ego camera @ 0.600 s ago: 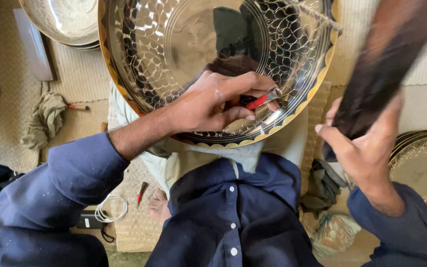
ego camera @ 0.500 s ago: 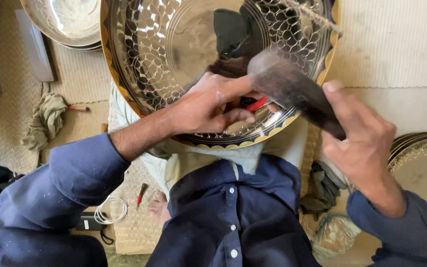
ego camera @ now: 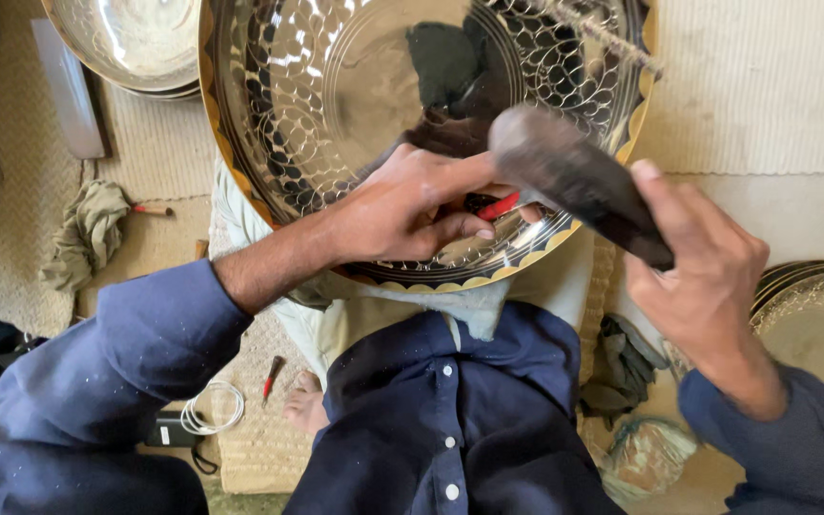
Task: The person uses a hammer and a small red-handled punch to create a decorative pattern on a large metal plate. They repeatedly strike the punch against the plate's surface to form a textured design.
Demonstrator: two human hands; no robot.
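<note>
The big engraved metal tray [ego camera: 336,124] leans on the person's lap. The left hand [ego camera: 412,205] pinches a red-handled punch [ego camera: 496,206] against its rim; the right hand [ego camera: 703,277] is wrapped tight round a dark mallet [ego camera: 565,172]. The tray looks stiff, heavy and slick, best steadied by its scalloped edge.

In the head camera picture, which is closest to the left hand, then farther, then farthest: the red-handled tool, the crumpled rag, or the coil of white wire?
From the left hand:
1. Red-handled tool: pinched in its fingers, on the big shiny tray.
2. Coil of white wire: down on the mat, below the left sleeve.
3. Crumpled rag: far out at the picture's left edge.
</note>
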